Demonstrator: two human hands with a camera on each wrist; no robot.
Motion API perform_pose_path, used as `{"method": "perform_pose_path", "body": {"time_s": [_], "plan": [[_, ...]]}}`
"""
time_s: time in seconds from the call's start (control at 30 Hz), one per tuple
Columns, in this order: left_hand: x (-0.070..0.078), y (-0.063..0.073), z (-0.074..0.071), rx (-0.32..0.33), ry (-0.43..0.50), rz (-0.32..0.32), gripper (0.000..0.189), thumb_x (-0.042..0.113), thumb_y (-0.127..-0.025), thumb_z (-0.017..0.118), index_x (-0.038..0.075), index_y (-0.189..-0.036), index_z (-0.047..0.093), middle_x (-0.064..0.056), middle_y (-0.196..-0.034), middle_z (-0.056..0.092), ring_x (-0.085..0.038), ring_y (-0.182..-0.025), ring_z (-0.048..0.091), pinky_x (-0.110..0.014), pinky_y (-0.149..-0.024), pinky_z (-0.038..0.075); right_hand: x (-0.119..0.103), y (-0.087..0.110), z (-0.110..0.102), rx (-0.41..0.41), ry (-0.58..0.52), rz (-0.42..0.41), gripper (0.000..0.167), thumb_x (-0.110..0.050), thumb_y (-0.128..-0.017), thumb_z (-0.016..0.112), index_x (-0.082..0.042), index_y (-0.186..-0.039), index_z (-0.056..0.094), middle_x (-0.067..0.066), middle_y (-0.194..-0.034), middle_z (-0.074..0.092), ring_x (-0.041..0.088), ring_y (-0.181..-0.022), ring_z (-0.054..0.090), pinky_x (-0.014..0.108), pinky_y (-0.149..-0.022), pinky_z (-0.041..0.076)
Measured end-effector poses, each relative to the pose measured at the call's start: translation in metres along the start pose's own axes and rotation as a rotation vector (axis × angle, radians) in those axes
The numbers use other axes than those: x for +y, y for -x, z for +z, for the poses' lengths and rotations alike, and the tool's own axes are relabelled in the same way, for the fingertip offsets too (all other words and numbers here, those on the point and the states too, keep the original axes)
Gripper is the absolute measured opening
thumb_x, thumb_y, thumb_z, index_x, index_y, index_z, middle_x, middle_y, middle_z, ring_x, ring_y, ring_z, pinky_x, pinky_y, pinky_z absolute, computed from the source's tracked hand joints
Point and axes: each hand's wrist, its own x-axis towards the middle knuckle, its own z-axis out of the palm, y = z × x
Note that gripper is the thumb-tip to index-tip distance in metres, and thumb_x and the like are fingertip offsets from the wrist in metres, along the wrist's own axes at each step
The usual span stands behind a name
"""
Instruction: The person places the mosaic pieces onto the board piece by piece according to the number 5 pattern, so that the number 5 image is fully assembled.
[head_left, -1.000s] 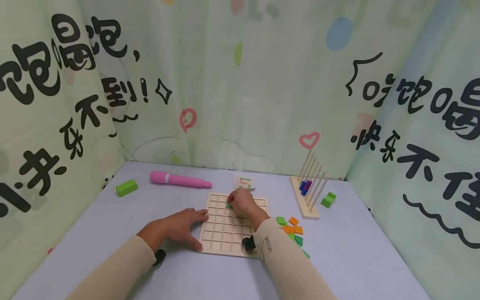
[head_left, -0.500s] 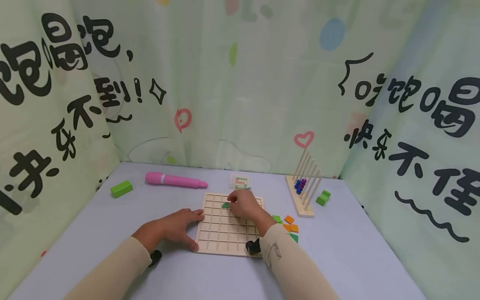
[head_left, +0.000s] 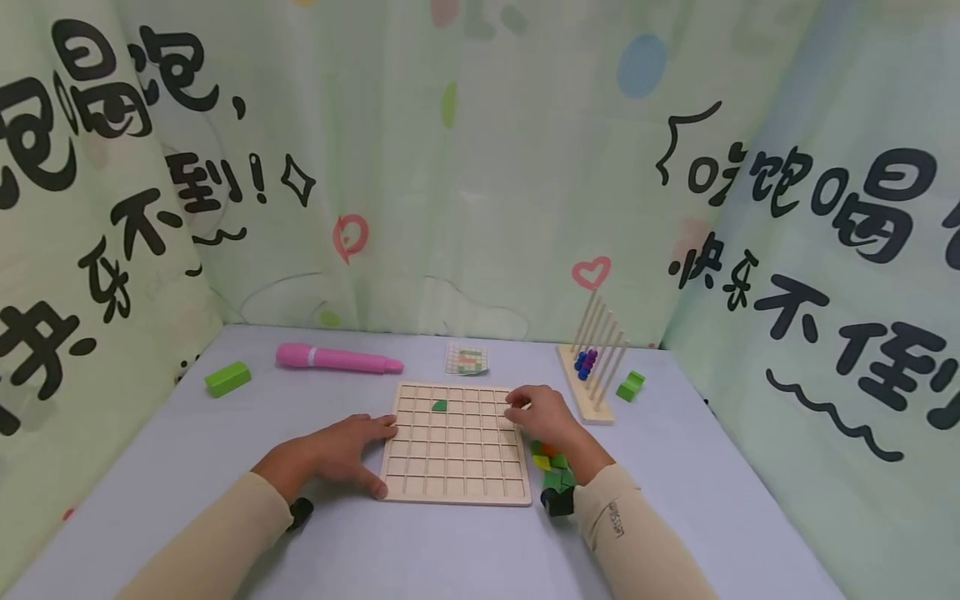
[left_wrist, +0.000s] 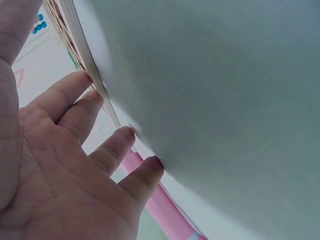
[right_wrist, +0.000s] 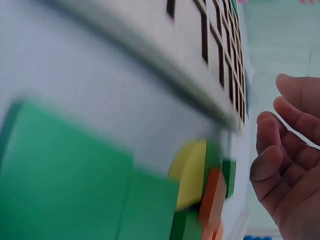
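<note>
A square wooden grid board (head_left: 459,460) lies in the middle of the table, with one green tile (head_left: 439,406) in an upper-left cell. My left hand (head_left: 333,454) is spread along the board's left edge, its thumb at the near corner; in the left wrist view its fingertips (left_wrist: 80,78) touch the board's side. Over the right edge of the board hovers my right hand (head_left: 551,419), fingers loosely bent and holding nothing in the right wrist view. Just below it lies a pile of coloured tiles (head_left: 553,478), with green tiles (right_wrist: 65,175), a yellow tile (right_wrist: 191,170) and orange ones.
Behind the board are a pink marker-shaped stick (head_left: 341,359) and a small printed pattern card (head_left: 467,359). A wooden peg stand (head_left: 596,408) with blue and purple beads stands at back right, beside green blocks (head_left: 631,386). Another green block (head_left: 228,379) sits far left. Curtains enclose the table.
My right hand has left the green tile in its cell and moved right to the board's right edge. The left hand stays at the left edge. The head view has swung slightly right.
</note>
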Motion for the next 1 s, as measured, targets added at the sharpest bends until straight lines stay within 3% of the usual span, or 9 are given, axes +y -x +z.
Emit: {"method": "perform_pose_path", "body": {"time_s": [0.2,0.4,0.57,0.77,1.0], "plan": [[-0.001,0.0,0.001,-0.001,-0.002,-0.006,0.104,0.046,-0.07,0.095,0.015,-0.157,0.047,-0.002,-0.169,0.034,-0.037,-0.156,0.027,-0.057,-0.123,0.03,0.024,0.01,-0.017,0.016,0.017,0.079,0.03,-0.02,-0.099,0.07,-0.006,-0.125,0.071,0.008,-0.116,0.072,0.026,-0.105,0.065,0.044,-0.093,0.057],[-0.001,0.0,0.002,0.008,-0.015,0.004,0.103,0.045,-0.07,0.095,0.015,-0.156,0.048,-0.003,-0.169,0.035,-0.038,-0.156,0.028,-0.058,-0.123,0.03,0.047,0.017,-0.028,0.044,0.012,0.183,0.029,-0.019,-0.1,0.07,-0.005,-0.126,0.071,0.01,-0.118,0.07,0.023,-0.095,0.062,0.037,-0.086,0.059],[0.001,0.001,0.0,0.013,-0.016,0.015,0.103,0.044,-0.07,0.096,0.013,-0.156,0.049,-0.004,-0.169,0.036,-0.04,-0.155,0.028,-0.058,-0.122,0.03,0.062,0.021,-0.033,0.06,0.041,0.188,0.029,-0.017,-0.099,0.07,-0.001,-0.123,0.071,0.013,-0.114,0.07,0.023,-0.093,0.062,0.037,-0.084,0.06],[0.003,0.004,-0.001,0.016,-0.015,0.016,0.102,0.044,-0.07,0.096,0.012,-0.155,0.049,-0.004,-0.168,0.036,-0.04,-0.155,0.029,-0.059,-0.122,0.031,0.068,0.022,-0.031,0.079,0.142,0.176,0.028,-0.018,-0.095,0.074,0.001,-0.116,0.074,0.011,-0.104,0.072,0.024,-0.091,0.061,0.042,-0.086,0.058],[0.002,0.003,0.0,0.014,-0.013,0.019,0.102,0.045,-0.07,0.095,0.013,-0.156,0.049,-0.003,-0.168,0.036,-0.04,-0.155,0.028,-0.059,-0.122,0.03,0.064,0.024,-0.031,0.068,0.181,0.241,0.026,-0.022,-0.092,0.078,-0.001,-0.108,0.078,0.009,-0.097,0.073,0.024,-0.087,0.062,0.042,-0.083,0.057]]}}
